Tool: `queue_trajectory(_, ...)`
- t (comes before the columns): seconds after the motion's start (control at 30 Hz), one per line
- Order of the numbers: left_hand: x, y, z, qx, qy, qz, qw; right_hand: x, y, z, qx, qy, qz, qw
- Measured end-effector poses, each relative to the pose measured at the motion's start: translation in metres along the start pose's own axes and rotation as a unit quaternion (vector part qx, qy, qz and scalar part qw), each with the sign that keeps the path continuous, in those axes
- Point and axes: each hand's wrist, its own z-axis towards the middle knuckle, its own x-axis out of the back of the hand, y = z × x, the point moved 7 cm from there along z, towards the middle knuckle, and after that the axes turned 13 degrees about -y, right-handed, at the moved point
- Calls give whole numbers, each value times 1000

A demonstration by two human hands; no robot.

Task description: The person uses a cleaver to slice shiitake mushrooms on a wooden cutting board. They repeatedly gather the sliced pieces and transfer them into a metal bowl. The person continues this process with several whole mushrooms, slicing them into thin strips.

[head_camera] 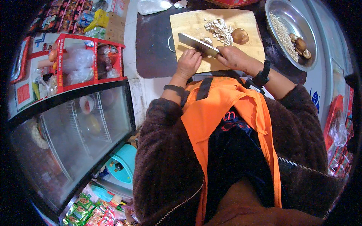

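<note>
My right hand (236,58) grips the handle of a cleaver (195,43), its blade reaching left across a light wooden cutting board (186,22). On the near side of the blade, my left hand (190,62) rests on the board with curled fingers; what lies under the fingertips is hidden. Mushroom slices (207,41) show just beyond the blade. A heap of chopped mushroom (219,29) lies farther back on the board, and a whole brown mushroom cap (240,36) touches its right side.
A metal bowl (306,28) at the right holds chopped pale bits and several whole mushrooms (301,44). The board lies on a dark tabletop (152,48). A plastic bag (154,6) is at the back left. Left of the table stand a red-framed shelf (92,83) and a glass-door fridge (93,121).
</note>
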Motion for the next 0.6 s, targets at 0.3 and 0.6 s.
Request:
queue_trajectory(0.3,1,1,-1,12,-19,12,1000,5,-8,-12,10,-11,-12,1000)
queue_trajectory(0.6,6,6,2,-19,16,9,1000,8,0,-1,14,-42,12,999)
